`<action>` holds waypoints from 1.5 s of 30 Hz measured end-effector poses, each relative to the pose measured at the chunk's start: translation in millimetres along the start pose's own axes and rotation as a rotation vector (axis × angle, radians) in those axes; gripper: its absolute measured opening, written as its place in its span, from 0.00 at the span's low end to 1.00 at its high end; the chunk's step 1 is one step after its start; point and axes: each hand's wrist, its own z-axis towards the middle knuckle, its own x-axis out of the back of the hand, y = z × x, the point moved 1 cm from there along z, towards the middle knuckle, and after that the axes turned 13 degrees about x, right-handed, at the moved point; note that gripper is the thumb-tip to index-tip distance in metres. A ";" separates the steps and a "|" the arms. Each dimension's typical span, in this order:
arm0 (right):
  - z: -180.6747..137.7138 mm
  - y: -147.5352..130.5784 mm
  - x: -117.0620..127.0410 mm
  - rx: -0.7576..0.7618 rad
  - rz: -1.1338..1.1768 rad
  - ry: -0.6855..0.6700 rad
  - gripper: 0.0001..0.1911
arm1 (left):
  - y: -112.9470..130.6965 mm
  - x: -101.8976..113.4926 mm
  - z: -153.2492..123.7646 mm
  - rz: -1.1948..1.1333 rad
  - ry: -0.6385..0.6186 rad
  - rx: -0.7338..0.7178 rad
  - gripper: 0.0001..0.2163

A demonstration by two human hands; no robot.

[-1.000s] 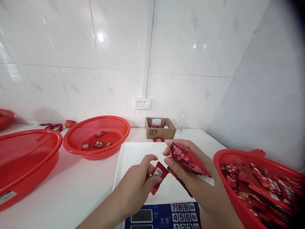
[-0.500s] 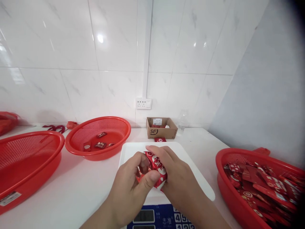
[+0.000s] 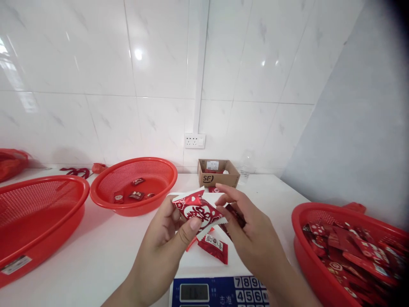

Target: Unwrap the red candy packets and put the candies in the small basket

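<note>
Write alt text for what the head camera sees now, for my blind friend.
The left hand holds a red-and-white packet and the right hand a darker packet over a white-topped scale. Red baskets flank it; the rightmost basket is heaped with packets.

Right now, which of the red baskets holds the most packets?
The right-hand basket: only there do packets lie heaped, while the middle basket shows just a few.

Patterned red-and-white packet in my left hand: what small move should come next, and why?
Probably lower the patterned red-and-white packet onto the scale's white plate: your left hand holds it over the plate, where another red packet already appears to lie.
</note>
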 end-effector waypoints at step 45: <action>0.8 -20.0 8.6 0.132 0.242 -0.260 0.16 | -8.4 1.1 -2.1 0.230 -0.181 0.016 0.19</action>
